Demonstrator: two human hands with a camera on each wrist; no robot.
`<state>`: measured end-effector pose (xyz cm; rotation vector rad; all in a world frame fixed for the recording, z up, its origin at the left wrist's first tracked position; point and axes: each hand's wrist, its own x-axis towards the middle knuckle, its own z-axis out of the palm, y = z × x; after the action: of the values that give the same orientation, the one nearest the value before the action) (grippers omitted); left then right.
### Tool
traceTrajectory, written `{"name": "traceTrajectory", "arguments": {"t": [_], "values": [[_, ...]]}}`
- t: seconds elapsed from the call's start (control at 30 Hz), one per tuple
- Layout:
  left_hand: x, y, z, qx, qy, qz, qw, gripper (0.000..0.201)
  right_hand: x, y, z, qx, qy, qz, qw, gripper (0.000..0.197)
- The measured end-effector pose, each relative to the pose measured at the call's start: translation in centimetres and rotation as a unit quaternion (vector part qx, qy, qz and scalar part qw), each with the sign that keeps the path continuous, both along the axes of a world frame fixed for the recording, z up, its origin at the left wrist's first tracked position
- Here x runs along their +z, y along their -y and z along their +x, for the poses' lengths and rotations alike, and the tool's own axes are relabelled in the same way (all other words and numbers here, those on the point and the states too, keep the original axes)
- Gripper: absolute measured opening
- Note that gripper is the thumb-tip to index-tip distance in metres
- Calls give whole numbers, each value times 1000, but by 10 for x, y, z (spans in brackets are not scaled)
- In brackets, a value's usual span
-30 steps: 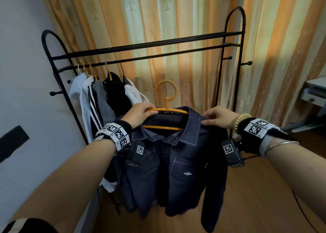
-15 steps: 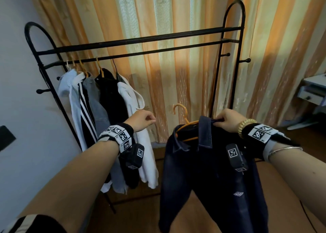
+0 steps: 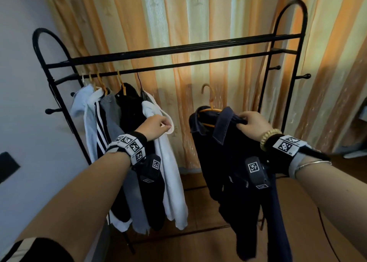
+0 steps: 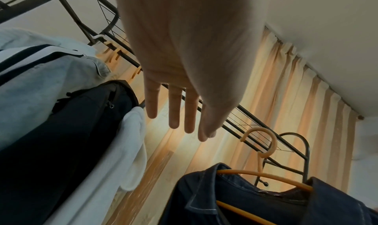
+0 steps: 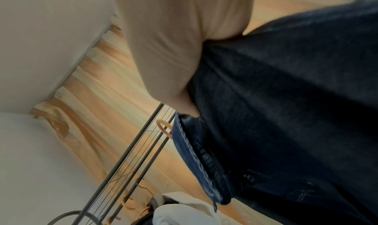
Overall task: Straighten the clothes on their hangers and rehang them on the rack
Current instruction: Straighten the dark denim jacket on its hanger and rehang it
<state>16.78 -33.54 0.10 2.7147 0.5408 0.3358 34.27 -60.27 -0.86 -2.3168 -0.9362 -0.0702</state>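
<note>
A dark denim jacket (image 3: 234, 162) hangs on an orange hanger (image 3: 208, 103), held in the air below the rack's rails, right of centre. My right hand (image 3: 246, 120) grips the jacket's shoulder and collar over the hanger's arm; in the right wrist view the right hand (image 5: 184, 105) has its fingers tucked into the jacket (image 5: 286, 115). My left hand (image 3: 164, 125) holds nothing and hovers beside the white garment (image 3: 168, 162). The left wrist view shows the left hand (image 4: 180, 123) with straight fingers, and the hanger (image 4: 263, 141) with its hook free of the rail.
The black metal rack (image 3: 178, 49) stands before striped orange curtains (image 3: 198, 13). Several garments hang bunched at its left end (image 3: 111, 122). The lower rail (image 3: 218, 60) is bare from the middle to the right end. A wall (image 3: 19, 83) is close on the left.
My left hand let go of the hanger and moved left beside the hung white garment. My right hand swung the jacket to the right and turned it side-on.
</note>
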Motion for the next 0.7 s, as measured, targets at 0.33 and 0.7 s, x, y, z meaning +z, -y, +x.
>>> {"name": "traceTrajectory", "arguments": {"t": [0.33,0.7], "values": [[20,-128,52,27,37,18,999,21,27,-135,28,28,76,78,994,39],[24,-189,72,25,79,10,997,31,45,-247,35,52,75,118,989,39]]}}
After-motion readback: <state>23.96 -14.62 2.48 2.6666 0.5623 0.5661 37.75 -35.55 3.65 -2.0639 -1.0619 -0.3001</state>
